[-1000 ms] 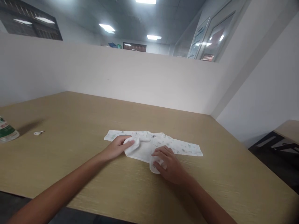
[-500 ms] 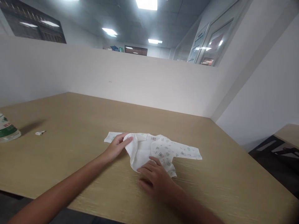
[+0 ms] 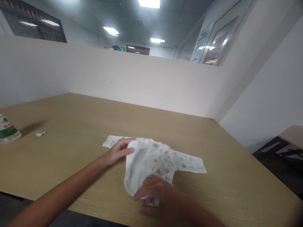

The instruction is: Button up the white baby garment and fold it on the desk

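A small white baby shirt [image 3: 159, 162] with a sparse printed pattern lies on the table, sleeves spread to both sides. My left hand [image 3: 119, 151] pinches the edge of its left front panel between thumb and fingers, lifting it so the plain inner side shows. Lower down, my right hand [image 3: 156, 192], blurred by motion, grips the bottom edge of the patterned right panel. A bit of white cloth with a dark print pokes out beneath those fingers. The right thumb is partly hidden.
The wooden table [image 3: 78, 123] ends at a white partition [image 3: 142, 82] in front. At the far left stands a clear bottle [image 3: 8, 132] with a green-and-white label, and near it lies a small white object [image 3: 40, 134] that looks like a key. Dark-framed furniture [image 3: 281, 151] stands beyond the right edge.
My right hand has moved nearer to me, bringing the patterned panel leftward across the plain inside. The shirt's right sleeve has shifted closer. My left hand stays on its panel, which stands more raised.
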{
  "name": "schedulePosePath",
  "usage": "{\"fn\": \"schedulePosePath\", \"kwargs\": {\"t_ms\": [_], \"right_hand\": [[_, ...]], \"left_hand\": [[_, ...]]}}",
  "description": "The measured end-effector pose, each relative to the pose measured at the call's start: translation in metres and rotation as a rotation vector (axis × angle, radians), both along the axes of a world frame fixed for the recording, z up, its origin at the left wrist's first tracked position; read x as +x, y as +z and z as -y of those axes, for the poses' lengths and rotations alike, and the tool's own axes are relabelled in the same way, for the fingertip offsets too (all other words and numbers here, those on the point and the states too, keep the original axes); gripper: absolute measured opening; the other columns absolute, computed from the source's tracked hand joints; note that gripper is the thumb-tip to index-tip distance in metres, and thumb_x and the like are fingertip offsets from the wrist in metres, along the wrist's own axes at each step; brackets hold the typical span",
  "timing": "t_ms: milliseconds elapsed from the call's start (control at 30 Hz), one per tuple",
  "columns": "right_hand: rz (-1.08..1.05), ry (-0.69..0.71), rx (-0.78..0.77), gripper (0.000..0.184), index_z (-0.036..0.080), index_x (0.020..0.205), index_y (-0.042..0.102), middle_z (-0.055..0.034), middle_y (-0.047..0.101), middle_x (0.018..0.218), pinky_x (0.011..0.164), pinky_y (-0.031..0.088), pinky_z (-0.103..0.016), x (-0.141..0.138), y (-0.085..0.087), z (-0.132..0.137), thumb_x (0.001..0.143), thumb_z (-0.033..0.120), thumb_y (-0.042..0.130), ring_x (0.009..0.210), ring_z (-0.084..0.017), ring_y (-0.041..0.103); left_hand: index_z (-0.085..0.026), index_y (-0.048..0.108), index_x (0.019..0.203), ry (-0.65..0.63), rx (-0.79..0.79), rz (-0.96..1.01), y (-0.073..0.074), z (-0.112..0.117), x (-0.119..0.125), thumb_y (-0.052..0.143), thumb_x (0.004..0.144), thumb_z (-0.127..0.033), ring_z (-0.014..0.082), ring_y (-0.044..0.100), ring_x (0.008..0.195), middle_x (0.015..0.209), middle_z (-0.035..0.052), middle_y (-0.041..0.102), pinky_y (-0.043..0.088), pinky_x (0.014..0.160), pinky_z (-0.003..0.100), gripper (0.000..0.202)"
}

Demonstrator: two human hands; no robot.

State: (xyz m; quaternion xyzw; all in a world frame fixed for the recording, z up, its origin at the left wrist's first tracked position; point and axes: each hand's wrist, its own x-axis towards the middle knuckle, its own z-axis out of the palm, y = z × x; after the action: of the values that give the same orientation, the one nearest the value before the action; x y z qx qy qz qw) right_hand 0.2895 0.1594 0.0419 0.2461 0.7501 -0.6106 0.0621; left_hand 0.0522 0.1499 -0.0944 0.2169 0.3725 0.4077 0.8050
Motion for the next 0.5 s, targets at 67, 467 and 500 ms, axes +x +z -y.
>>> {"fn": "schedulePosePath", "kwargs": {"t_ms": [67, 467, 500], "right_hand": [[0.011, -0.12, 0.0, 0.015, 0.021, 0.107, 0.073, 0.0024, 0.072, 0.097, 0.092, 0.048, -0.023, 0.009, 0.001, -0.017, 0.097, 0.03, 0.066, 0.091, -0.01, 0.066], [0.707, -0.251, 0.571, 0.066, 0.002, 0.149, 0.051, -0.0181, 0.044, 0.154, 0.124, 0.03, -0.053, 0.146, -0.101, -0.084, 0.105, 0.047, 0.031, 0.145, -0.033, 0.04], [0.683, -0.228, 0.594, 0.065, 0.004, 0.148, 0.054, -0.0169, 0.044, 0.154, 0.125, 0.03, -0.052, 0.157, -0.108, -0.09, 0.105, 0.047, 0.032, 0.146, -0.032, 0.039]], "left_hand": [[-0.015, 0.079, 0.081, -0.279, 0.206, 0.245, 0.005, 0.0, -0.005, 0.073, 0.071, -0.076, 0.0116, 0.066, 0.085, 0.091, 0.0078, 0.072, 0.051, 0.082, 0.018, 0.062], [-0.058, 0.044, 0.134, -0.341, 0.173, -0.901, -0.064, -0.003, -0.004, 0.024, 0.091, -0.065, 0.0105, 0.039, 0.15, 0.152, -0.015, 0.047, 0.026, 0.143, 0.048, 0.049], [-0.059, 0.037, 0.139, -0.365, 0.132, -0.943, -0.078, -0.001, -0.005, 0.023, 0.09, -0.066, 0.0145, 0.032, 0.155, 0.157, -0.0136, 0.04, 0.018, 0.144, 0.059, 0.051]]}}
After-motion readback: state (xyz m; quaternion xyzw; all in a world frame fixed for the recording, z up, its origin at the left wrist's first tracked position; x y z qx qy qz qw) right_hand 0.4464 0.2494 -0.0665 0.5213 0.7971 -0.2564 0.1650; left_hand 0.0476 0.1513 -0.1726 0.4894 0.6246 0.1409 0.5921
